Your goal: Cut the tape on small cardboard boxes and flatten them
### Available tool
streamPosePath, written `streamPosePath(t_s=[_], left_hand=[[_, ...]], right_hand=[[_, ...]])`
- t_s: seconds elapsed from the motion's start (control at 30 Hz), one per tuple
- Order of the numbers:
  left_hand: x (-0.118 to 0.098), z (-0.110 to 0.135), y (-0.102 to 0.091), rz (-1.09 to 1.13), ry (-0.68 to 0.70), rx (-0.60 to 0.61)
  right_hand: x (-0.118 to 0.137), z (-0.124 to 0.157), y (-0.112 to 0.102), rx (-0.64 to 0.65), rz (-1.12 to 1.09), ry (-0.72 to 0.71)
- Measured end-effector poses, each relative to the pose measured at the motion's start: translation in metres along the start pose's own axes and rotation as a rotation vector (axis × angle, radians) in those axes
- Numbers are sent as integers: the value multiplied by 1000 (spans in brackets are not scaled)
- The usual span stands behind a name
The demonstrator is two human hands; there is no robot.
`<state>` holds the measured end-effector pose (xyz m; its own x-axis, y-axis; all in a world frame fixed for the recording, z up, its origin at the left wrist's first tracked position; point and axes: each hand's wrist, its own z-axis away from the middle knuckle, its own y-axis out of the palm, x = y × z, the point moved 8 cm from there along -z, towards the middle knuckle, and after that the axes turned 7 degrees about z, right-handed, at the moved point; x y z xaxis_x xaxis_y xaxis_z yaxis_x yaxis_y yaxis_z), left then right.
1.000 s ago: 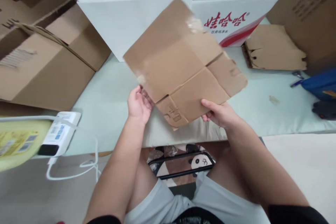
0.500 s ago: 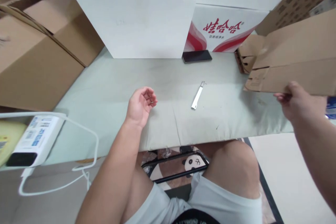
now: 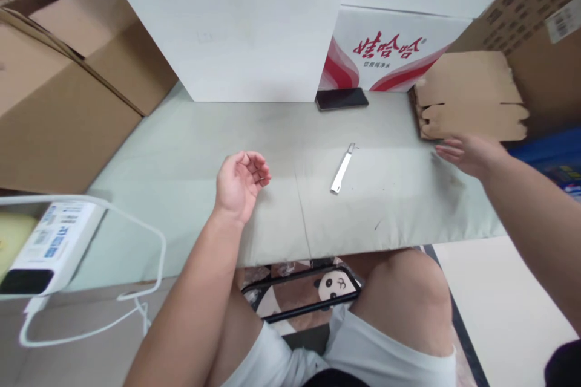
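My left hand (image 3: 239, 182) rests on the pale green table (image 3: 190, 151), fingers loosely curled and apart, holding nothing. My right hand (image 3: 469, 154) hovers flat with fingers stretched out, just below a stack of flattened brown cardboard (image 3: 469, 97) lying at the right. It holds nothing. A small white utility knife (image 3: 342, 168) lies on the table between my hands, nearer the right one. A black phone (image 3: 341, 98) lies flat against the boxes at the back.
White boxes (image 3: 236, 36), one with red print (image 3: 390, 48), stand along the back. Large brown cartons (image 3: 59, 91) crowd the left, another (image 3: 540, 30) the right. A white device with a cable (image 3: 49, 242) sits at the front left. A blue object (image 3: 554, 154) lies at the right edge.
The flattened cardboard went from both hands to the right hand alone, swung right, and now lies on the stack. The right hand has let go. The left hand stayed put.
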<state>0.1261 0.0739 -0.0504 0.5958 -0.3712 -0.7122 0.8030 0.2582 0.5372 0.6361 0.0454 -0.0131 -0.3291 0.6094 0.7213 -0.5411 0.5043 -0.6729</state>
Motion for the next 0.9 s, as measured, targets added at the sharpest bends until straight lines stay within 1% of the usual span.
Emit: streamPosePath(t_s=[0.1, 0.17, 0.23, 0.3, 0.4, 0.47, 0.53, 0.63, 0.73, 0.8, 0.9], left_hand=[[-1, 1, 0, 13, -3, 12], [-3, 2, -1, 19, 4, 13], [-5, 2, -2, 24, 14, 10], [-9, 4, -4, 30, 27, 4], [-18, 7, -10, 46, 55, -4], [-26, 10, -17, 56, 81, -16], [-35, 14, -26, 64, 112, -23], [-48, 19, -40, 88, 153, -18], [-58, 21, -51, 115, 167, -9], [-63, 21, -58, 121, 169, -23], [-69, 18, -69, 72, 193, -73]], right_hand=[[-14, 7, 4, 22, -64, 97], [-14, 9, 4, 16, -60, 112], [-8, 12, 5, 23, -41, 90], [4, 18, 9, 43, -15, 40], [30, 35, 23, 103, 34, -85], [53, 53, 38, 160, 75, -196], [80, 77, 59, 218, 129, -319], [125, 121, 102, 312, 238, -532], [178, 184, 156, 444, 316, -793], [217, 244, 195, 566, 386, -1085], [268, 334, 242, 635, 505, -1408]])
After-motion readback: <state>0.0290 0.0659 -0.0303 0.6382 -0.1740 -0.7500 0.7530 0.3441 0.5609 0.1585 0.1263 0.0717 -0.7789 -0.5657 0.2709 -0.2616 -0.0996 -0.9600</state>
